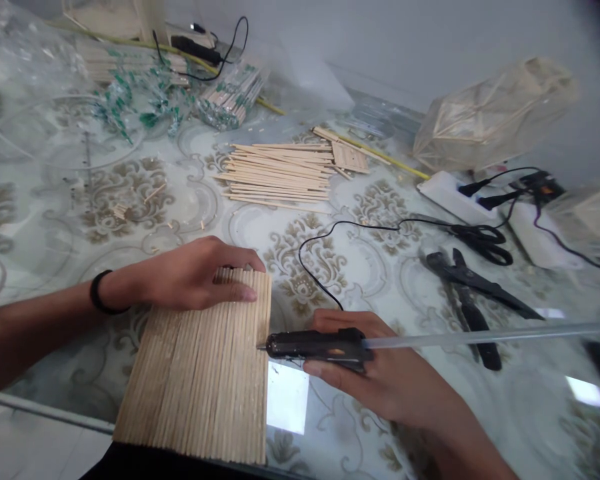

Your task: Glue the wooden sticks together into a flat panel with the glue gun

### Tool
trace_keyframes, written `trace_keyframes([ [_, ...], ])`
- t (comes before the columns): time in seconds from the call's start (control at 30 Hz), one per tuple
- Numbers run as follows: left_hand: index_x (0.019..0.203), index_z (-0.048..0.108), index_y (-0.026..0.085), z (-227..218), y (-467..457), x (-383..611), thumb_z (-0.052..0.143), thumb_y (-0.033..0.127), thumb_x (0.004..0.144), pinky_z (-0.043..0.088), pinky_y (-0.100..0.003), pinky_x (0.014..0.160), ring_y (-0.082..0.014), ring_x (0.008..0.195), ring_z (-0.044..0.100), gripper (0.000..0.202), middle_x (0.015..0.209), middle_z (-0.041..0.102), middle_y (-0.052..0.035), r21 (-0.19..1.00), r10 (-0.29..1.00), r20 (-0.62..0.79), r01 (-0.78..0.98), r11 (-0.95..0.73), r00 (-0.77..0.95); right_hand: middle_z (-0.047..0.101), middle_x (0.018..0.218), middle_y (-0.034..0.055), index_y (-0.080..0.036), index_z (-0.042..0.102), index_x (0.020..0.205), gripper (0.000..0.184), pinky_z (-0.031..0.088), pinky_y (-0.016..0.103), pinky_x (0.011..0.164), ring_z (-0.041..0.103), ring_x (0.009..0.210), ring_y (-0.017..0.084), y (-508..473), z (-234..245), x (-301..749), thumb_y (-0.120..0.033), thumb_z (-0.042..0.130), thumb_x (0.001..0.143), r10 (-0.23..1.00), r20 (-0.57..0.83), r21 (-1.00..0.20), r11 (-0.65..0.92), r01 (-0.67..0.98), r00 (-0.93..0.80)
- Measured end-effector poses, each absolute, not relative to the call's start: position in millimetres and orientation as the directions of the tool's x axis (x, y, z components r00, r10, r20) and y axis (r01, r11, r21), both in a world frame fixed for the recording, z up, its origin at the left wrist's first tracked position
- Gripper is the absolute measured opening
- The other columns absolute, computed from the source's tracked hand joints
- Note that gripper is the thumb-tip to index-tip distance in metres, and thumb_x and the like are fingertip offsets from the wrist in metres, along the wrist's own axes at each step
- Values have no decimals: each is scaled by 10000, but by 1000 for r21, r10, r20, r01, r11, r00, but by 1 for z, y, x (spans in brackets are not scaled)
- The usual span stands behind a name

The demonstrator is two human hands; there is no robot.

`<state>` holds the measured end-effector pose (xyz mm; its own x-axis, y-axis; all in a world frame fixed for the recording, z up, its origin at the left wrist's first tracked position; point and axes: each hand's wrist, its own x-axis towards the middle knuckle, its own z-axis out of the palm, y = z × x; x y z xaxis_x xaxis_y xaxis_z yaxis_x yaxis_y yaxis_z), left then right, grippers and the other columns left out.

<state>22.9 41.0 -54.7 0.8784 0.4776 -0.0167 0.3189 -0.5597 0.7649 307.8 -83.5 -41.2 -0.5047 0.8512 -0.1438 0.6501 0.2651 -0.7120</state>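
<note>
I see the stick panel [200,373] lying low and centre-left on the glass table [430,413]. My left hand [195,273] presses flat on its top edge, fingers together. My right hand [380,373] grips the glue gun [320,345], nozzle at the panel's right edge. Loose sticks [280,175] lie upper centre, scissors [480,237] right.

We see soft, even daylight with faint shadows. The glass tabletop [380,280] throws back bright white patches of glare near the lower middle and right. Edges bend and smear, the top right corner darkens, and the far left is blurred.
</note>
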Motion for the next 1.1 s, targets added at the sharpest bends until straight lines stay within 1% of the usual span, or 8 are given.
trace_keyframes([
  [0.13,1160,693,211,-53,41,23,630,405,999,472,-253,707,-166,824,707,260,1015,774,-29,774,482,-20,319,-547,876,749,912,52,-211,687,939,205,572,363,864,732,916,243,-84,-43,309,-410,663,983,850,-121,-701,292,651,-512],
  [0.2,1154,692,204,-51,41,24,630,397,1000,471,-245,700,-153,799,696,254,997,771,-22,780,485,-21,318,-539,874,740,909,57,-207,682,928,217,570,356,822,725,900,243,-83,-42,309,-415,657,985,847,-126,-703,291,649,-516],
  [0.3,1149,692,198,-50,41,25,634,379,999,473,-237,710,-146,803,690,242,983,766,-14,791,484,-27,315,-525,875,696,824,33,-205,656,859,240,556,321,741,702,795,210,-80,-38,306,-401,639,996,837,-149,-739,260,622,-526],
  [0.53,1139,696,198,-49,41,25,647,358,994,484,-228,730,-142,830,690,222,992,760,-9,823,478,-15,283,-493,878,610,725,-2,-223,639,809,260,511,304,606,632,642,180,-77,-35,302,-408,625,991,862,-125,-772,227,594,-491],
  [0.67,1139,693,199,-47,41,26,637,349,1000,489,-230,736,-149,847,693,212,1013,763,-20,831,465,-16,271,-486,885,672,764,14,-224,652,825,264,545,330,653,677,698,206,-78,-37,303,-443,639,971,889,-111,-752,217,622,-444],
  [0.73,1145,688,197,-47,41,26,637,341,1001,491,-227,747,-152,867,696,209,1026,762,-23,835,463,-17,268,-481,886,694,780,25,-227,656,811,276,546,334,631,687,707,218,-79,-37,303,-457,644,964,899,-112,-754,201,626,-424],
  [0.83,1146,689,199,-47,41,25,643,348,997,490,-231,737,-153,857,697,216,1013,764,-19,831,466,-15,271,-486,884,678,753,24,-238,644,786,288,530,332,569,666,654,216,-79,-38,302,-465,643,963,912,-94,-762,193,618,-400],
  [1.1,1150,694,202,-47,41,26,651,323,994,509,-241,787,-163,911,713,203,1048,772,-23,837,465,7,250,-487,885,650,712,1,-245,627,794,285,537,325,575,656,614,196,-79,-42,300,-456,638,984,922,-32,-743,236,626,-386],
])
